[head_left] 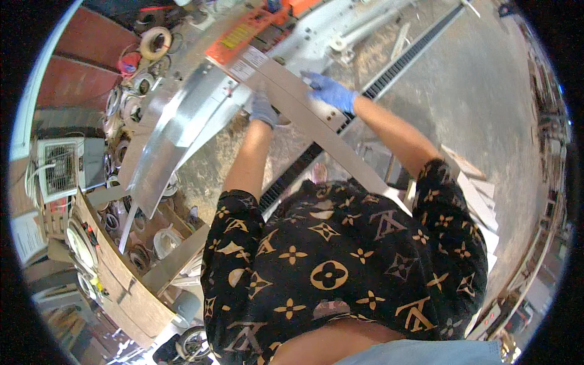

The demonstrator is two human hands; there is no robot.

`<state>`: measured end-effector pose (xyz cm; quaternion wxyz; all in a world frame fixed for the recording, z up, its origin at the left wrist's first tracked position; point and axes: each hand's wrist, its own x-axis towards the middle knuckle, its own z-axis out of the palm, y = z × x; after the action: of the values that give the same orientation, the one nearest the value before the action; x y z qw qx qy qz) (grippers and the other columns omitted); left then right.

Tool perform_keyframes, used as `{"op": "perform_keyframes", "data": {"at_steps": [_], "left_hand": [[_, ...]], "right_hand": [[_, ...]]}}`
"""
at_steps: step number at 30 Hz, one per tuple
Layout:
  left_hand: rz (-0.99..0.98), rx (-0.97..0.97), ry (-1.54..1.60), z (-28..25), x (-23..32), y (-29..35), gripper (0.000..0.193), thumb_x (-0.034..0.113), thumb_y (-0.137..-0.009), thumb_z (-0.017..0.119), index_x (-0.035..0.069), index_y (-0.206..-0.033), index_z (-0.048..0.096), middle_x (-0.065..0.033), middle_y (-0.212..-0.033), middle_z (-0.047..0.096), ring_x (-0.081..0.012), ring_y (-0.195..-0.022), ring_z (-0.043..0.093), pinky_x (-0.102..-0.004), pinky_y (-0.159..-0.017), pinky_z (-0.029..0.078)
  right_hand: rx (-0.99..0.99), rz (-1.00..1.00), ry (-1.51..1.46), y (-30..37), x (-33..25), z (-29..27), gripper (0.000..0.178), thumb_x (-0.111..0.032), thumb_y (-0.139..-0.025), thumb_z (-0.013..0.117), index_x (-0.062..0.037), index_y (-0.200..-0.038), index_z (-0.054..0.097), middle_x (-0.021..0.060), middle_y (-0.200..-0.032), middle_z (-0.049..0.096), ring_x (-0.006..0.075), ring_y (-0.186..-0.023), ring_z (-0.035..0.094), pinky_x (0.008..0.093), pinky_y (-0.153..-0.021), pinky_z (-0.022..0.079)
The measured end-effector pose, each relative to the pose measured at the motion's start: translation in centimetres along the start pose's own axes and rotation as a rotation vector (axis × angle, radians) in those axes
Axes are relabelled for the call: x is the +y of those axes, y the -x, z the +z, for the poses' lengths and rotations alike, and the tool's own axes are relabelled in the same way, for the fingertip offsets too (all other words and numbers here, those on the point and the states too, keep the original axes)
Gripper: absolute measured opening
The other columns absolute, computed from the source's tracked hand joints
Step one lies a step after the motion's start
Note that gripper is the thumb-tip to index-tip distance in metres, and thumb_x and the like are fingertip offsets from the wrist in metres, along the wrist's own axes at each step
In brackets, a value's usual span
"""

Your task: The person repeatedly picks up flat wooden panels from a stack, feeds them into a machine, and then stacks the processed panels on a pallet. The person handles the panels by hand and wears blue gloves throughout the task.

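Note:
A long, narrow grey-brown board [322,131] slants from an orange machine part [234,36] at the upper left down toward my right side. White printed labels [248,64] lie near its far end. My left hand [265,111], in a blue-grey glove, is at the board's left edge; its fingers are blurred, so their grip is unclear. On the other side, my right hand [333,95], in a blue glove, has its fingers stretched out toward the board's right edge. It holds nothing that I can see, and motion smears it slightly.
A shiny metal machine bed [161,143] stands at the left, with rolls of material [155,42] beyond it. A dark slotted floor channel [413,52] runs diagonally beneath the board. Pale stacked boards [474,188] lie at my right. A curved wooden table [131,298] stands at lower left.

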<state>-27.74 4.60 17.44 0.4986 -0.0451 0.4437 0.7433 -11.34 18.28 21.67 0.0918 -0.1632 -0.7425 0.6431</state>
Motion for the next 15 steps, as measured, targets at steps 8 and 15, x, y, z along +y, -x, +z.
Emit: {"op": "perform_keyframes", "data": {"at_steps": [8,15], "left_hand": [[0.204,0.092,-0.172,-1.4,-1.6,-2.6,0.068,0.053,-0.09,0.052,0.007,-0.138,0.041,-0.0125,-0.132,0.051,-0.0302,-0.115,0.052,-0.0432,-0.096,0.044],[0.09,0.159,-0.046,1.3,-0.3,-0.9,0.062,0.046,-0.089,0.057,0.006,-0.135,0.044,-0.0109,-0.13,0.051,-0.0275,-0.112,0.054,-0.0414,-0.095,0.045]], "right_hand": [[-0.074,0.268,-0.12,-1.9,1.8,0.0,0.05,-0.016,-0.09,0.06,-0.004,-0.136,0.046,0.0091,-0.116,0.063,0.0137,-0.103,0.056,0.0295,-0.09,0.047],[0.089,0.257,-0.138,-1.0,-0.1,0.7,0.044,-0.02,-0.091,0.055,-0.0016,-0.131,0.051,0.0119,-0.113,0.064,0.0185,-0.098,0.06,0.0327,-0.087,0.048]]}}
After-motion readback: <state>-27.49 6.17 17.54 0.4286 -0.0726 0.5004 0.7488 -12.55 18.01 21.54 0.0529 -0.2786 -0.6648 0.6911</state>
